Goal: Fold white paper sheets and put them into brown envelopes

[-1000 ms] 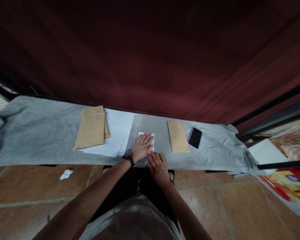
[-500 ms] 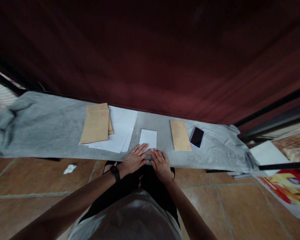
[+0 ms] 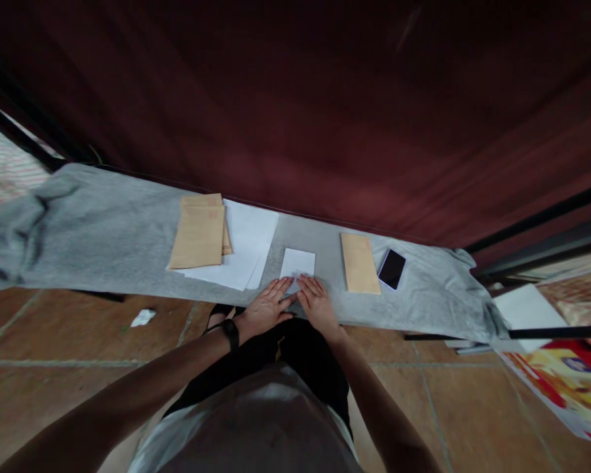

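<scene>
A small white folded-looking sheet of paper [image 3: 298,261] lies flat on the grey cloth in front of me. On its near left corner rest the outstretched fingers of my left hand [image 3: 268,307], which wears a black wristband. My right hand [image 3: 318,303] lies flat over the near right part of the same paper, fingers extended. The thumbs come close together at the paper's near edge, which the hands partly cover. To the left, brown envelopes [image 3: 199,235] overlap larger white sheets [image 3: 249,240]. A single brown envelope [image 3: 360,264] lies to the right.
A phone [image 3: 392,269] with a dark screen lies right of the single envelope. The grey cloth [image 3: 113,230] covers a narrow table against a dark red curtain [image 3: 295,118]. Crumpled white paper [image 3: 142,318] is on the tiled floor; a colourful box [image 3: 566,381] stands at right.
The view has shifted and tilted slightly. My right hand has slid a little farther up along the white paper. My left hand stays at its near left corner.
</scene>
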The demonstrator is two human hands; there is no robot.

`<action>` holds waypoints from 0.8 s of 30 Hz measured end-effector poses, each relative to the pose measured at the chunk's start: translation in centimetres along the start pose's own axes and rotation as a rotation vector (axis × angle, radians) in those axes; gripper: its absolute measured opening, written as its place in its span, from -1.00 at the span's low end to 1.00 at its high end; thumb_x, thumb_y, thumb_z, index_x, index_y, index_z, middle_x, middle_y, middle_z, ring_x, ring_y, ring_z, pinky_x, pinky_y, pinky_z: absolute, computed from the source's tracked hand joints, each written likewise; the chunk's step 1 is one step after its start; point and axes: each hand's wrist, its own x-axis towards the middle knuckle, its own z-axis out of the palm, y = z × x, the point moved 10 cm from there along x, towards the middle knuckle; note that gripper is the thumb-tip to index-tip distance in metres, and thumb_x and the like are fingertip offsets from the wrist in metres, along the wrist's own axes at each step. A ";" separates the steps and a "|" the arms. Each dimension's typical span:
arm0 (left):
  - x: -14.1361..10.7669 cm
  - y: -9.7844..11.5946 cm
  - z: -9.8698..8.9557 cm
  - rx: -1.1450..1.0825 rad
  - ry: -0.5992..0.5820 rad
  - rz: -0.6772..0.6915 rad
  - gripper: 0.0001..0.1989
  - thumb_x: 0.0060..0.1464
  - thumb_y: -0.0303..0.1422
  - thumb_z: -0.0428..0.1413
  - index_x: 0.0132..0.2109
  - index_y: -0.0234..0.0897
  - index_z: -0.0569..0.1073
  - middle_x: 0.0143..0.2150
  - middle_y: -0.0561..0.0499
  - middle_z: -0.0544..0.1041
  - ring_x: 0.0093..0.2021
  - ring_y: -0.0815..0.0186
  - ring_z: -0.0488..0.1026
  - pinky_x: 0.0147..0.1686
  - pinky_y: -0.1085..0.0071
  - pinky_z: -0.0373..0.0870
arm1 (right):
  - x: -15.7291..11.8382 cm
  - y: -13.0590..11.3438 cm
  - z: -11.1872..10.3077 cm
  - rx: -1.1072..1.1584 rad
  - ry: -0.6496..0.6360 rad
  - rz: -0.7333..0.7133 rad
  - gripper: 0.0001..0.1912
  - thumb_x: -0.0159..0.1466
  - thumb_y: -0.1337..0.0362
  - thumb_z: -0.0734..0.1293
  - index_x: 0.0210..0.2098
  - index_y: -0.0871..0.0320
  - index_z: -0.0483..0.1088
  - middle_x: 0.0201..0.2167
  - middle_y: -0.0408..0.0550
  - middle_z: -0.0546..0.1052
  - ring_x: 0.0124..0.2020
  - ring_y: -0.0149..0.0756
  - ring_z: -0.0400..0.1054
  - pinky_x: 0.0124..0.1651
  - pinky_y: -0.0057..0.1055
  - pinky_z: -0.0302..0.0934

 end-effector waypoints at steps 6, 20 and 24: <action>0.0 0.0 0.6 0.000 -0.019 -0.005 -0.38 0.22 -0.12 0.16 0.34 -0.21 0.28 0.48 -0.25 0.08 0.47 0.01 -0.01 0.41 0.04 -0.04 | 3.3 0.8 2.1 -0.104 -0.063 -0.012 -0.50 0.51 0.18 0.03 0.40 0.04 0.12 0.42 -0.04 0.16 0.44 -0.22 0.02 0.44 -0.10 -0.08; -0.1 0.0 0.9 0.014 -0.013 -0.005 -0.22 0.15 -0.11 0.23 0.42 -0.09 0.15 0.51 -0.21 -0.04 0.48 -0.02 -0.05 0.42 0.05 -0.10 | 6.3 4.9 1.5 -0.155 -0.022 0.143 -0.44 0.52 0.13 0.01 0.41 0.25 0.09 0.42 0.19 0.14 0.44 -0.05 0.00 0.42 0.04 -0.13; -0.1 0.0 1.3 0.000 -0.025 -0.009 -0.27 0.16 -0.11 0.22 0.39 -0.13 0.21 0.51 -0.20 -0.03 0.49 0.00 -0.07 0.43 0.05 -0.11 | 3.4 2.2 1.3 -0.118 0.025 0.087 -0.43 0.52 0.16 -0.01 0.42 0.30 0.04 0.43 0.22 0.10 0.45 -0.03 -0.05 0.42 0.03 -0.14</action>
